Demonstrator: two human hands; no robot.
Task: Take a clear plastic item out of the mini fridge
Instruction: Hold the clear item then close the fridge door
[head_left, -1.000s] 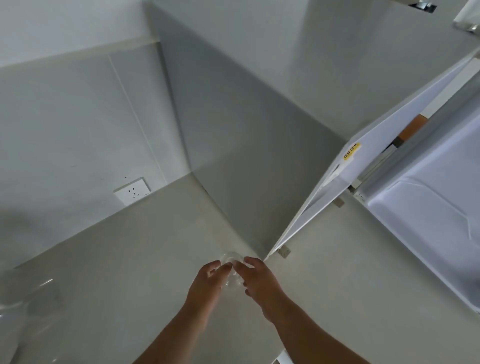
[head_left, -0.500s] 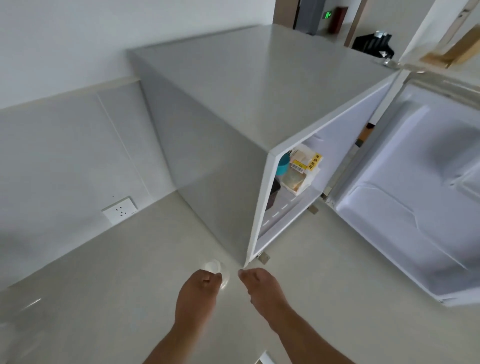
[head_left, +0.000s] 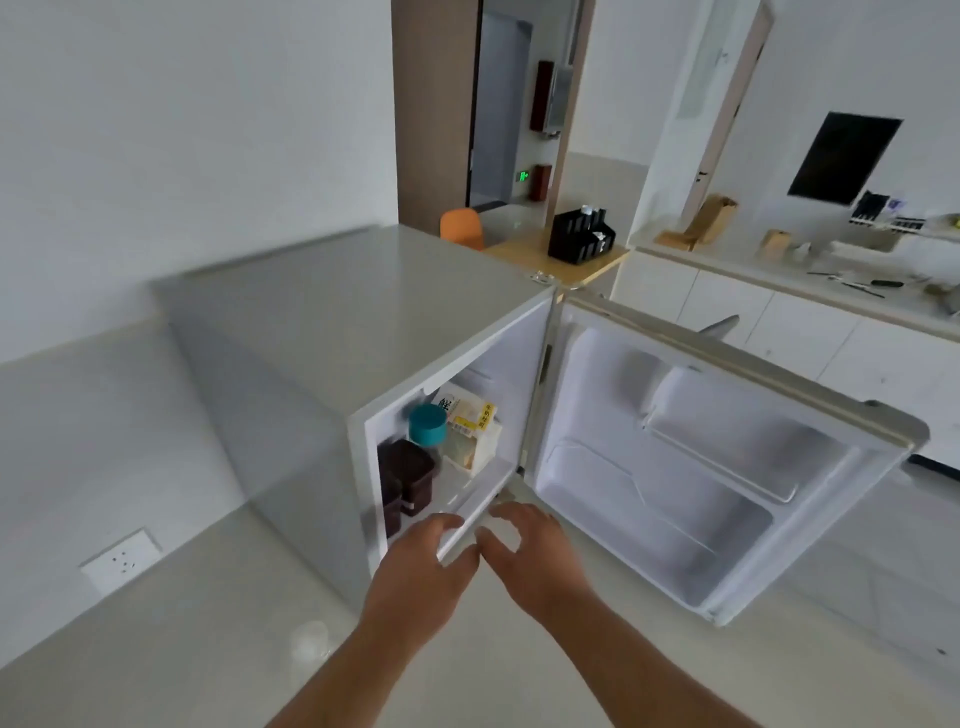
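On the floor left of the mini fridge (head_left: 332, 322) lies the clear plastic item (head_left: 309, 638), faint and round, well apart from both hands; a second ago they were pinching it there, so it looks already taken out and released; now the left hand (head_left: 421, 564) and right hand (head_left: 524, 545) hover empty, fingers loosely spread, at the fridge's lower front edge; its door (head_left: 727, 467) stands wide; probably closing comes next.
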